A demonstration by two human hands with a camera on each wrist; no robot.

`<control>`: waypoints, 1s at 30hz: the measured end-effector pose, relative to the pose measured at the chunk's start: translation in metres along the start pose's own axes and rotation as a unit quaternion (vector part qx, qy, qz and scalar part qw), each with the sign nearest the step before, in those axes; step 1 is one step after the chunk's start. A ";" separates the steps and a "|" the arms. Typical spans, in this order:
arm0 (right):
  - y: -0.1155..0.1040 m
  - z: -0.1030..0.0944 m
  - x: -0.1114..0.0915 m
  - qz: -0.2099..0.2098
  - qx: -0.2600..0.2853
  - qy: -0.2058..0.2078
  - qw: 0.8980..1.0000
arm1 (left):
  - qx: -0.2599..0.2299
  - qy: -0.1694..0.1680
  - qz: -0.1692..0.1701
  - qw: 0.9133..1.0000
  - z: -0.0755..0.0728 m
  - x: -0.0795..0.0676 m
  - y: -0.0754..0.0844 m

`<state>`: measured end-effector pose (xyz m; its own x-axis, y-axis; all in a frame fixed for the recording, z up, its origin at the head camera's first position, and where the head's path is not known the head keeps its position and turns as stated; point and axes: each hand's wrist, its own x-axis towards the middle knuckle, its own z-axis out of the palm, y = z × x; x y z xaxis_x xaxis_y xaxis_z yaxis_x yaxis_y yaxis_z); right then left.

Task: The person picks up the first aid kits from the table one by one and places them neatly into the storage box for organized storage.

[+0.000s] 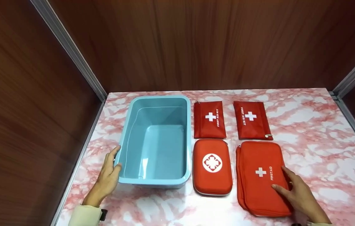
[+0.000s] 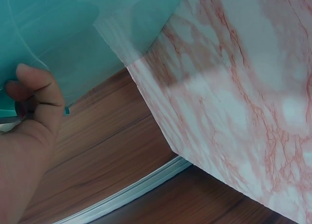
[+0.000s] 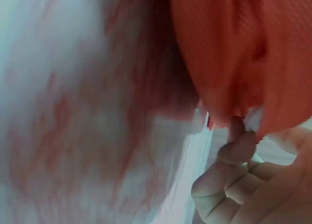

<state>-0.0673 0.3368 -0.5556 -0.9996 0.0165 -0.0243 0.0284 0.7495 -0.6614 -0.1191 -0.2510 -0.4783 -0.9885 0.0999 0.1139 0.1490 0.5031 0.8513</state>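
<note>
A light blue plastic bin stands on the table, left of centre. My left hand grips its left rim near the front corner; in the left wrist view that hand has its fingers curled over the rim. At the right lies a large red first aid bag with a white cross. My right hand pinches the bag's right edge, thumb on top. From the right wrist, the red fabric bulges above the curled fingers, its edge raised off the table.
Between bin and bag lies a red hard-shell first aid case. Behind are two small red pouches, one on the left and one on the right. Wood-grain panels wall the pink-marbled table at the back and sides.
</note>
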 end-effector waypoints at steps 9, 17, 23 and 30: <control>-0.001 0.006 -0.004 -0.026 0.091 0.081 0.992 | 0.005 0.003 0.001 1.000 0.000 0.001 0.001; -0.005 0.005 -0.009 -0.010 0.183 0.106 0.977 | 0.006 0.008 0.007 1.000 0.002 0.000 -0.001; -0.007 0.005 -0.010 -0.015 0.235 0.120 0.964 | 0.001 0.006 0.007 1.000 0.000 -0.001 -0.002; -0.011 0.004 -0.011 -0.015 0.275 0.142 0.951 | -0.003 -0.004 -0.002 1.000 0.000 -0.001 0.000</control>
<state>-0.0569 0.3256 -0.5511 -0.9596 0.2367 0.1523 -0.0788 0.2938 -0.9526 -0.1180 -0.2508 -0.4783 -0.9889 0.1037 0.1061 0.1440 0.4980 0.8551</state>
